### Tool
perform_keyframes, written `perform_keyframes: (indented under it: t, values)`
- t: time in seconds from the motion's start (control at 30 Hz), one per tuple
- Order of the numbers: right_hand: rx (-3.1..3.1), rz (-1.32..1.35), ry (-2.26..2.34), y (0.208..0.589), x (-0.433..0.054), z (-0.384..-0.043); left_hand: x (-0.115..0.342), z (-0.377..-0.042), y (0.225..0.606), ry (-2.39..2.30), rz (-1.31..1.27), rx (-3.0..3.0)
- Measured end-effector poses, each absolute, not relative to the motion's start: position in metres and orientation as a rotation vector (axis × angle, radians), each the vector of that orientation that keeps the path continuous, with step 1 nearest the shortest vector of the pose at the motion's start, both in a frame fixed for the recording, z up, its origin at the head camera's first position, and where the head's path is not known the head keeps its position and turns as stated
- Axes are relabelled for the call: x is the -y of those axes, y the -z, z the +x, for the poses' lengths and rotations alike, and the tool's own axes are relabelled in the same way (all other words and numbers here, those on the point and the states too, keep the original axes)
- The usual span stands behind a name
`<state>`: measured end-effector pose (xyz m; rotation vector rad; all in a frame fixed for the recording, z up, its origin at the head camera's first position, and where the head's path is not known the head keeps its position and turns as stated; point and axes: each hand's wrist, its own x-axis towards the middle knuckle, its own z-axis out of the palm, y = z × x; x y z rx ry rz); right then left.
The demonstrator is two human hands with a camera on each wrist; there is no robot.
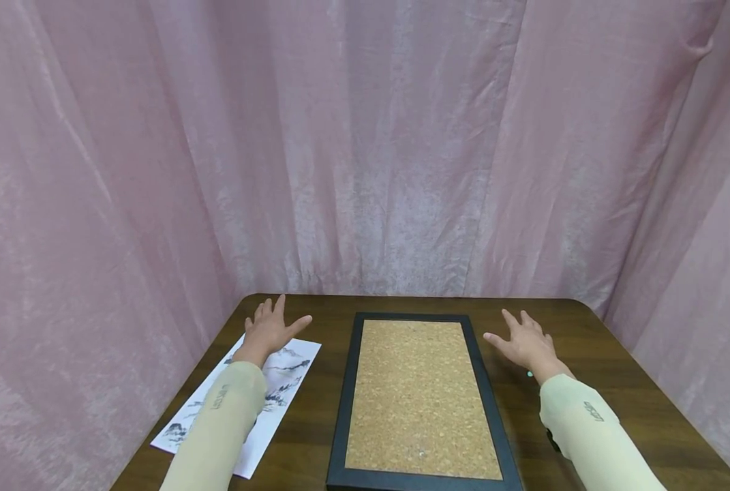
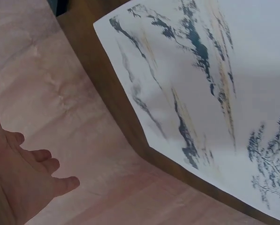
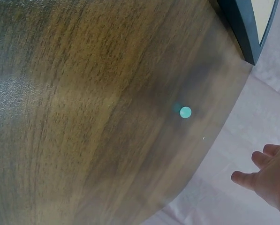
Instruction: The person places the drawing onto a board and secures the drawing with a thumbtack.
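Observation:
My left hand [image 1: 268, 334] is held above a white sheet with an ink landscape painting [image 1: 286, 378], its fingers spread and nothing in them. The left wrist view shows the painting [image 2: 177, 84] lying on the table, with the left hand [image 2: 22, 173] off to one side. To the right of a black-framed cork board [image 1: 422, 395], my right hand [image 1: 527, 344] hovers with fingers spread, also holding nothing. Below it, a small mint-green pushpin [image 3: 185, 112] sits on the wood, mostly hidden by the wrist in the head view. The right hand [image 3: 271, 176] does not touch it.
The brown wooden table [image 1: 315, 409] has rounded far corners. Pink velvet curtains [image 1: 389, 150] hang behind it and on both sides. The board's dark frame [image 3: 240, 28] stands slightly raised above the tabletop.

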<state>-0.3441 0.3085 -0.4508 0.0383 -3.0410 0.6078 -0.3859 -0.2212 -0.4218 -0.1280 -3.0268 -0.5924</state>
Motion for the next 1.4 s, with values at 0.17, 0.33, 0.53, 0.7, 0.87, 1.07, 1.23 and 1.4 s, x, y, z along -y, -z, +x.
perform_keyframes:
  t: [0.17,0.33,0.53,0.7,0.87,1.07,1.23,1.4]
  values:
    - [3.045,0.033,-0.601,0.454,-0.311,-0.343,0.237,-0.383,0.424,0.694,-0.09,3.024]
    - [3.034,0.039,-0.583,0.457,-0.311,-0.343,0.257,-0.377,0.425,0.803,-0.042,3.035]
    - [3.035,0.026,-0.598,0.46,-0.312,-0.342,0.277,-0.37,0.427,0.906,-0.007,3.004]
    - [3.04,-0.003,-0.65,0.46,-0.314,-0.341,0.295,-0.362,0.431,1.124,0.026,2.969]
    - [3.028,-0.033,-0.743,0.457,-0.318,-0.337,0.315,-0.358,0.439,1.198,0.068,2.945]
    - [3.006,-0.053,-0.798,0.456,-0.324,-0.335,0.337,-0.352,0.447,1.236,0.184,2.943]
    - [2.987,-0.045,-0.792,0.46,-0.329,-0.336,0.348,-0.346,0.452,1.287,0.231,2.915]
    - [2.955,-0.043,-0.83,0.464,-0.335,-0.335,0.356,-0.341,0.458,1.291,0.239,2.911]
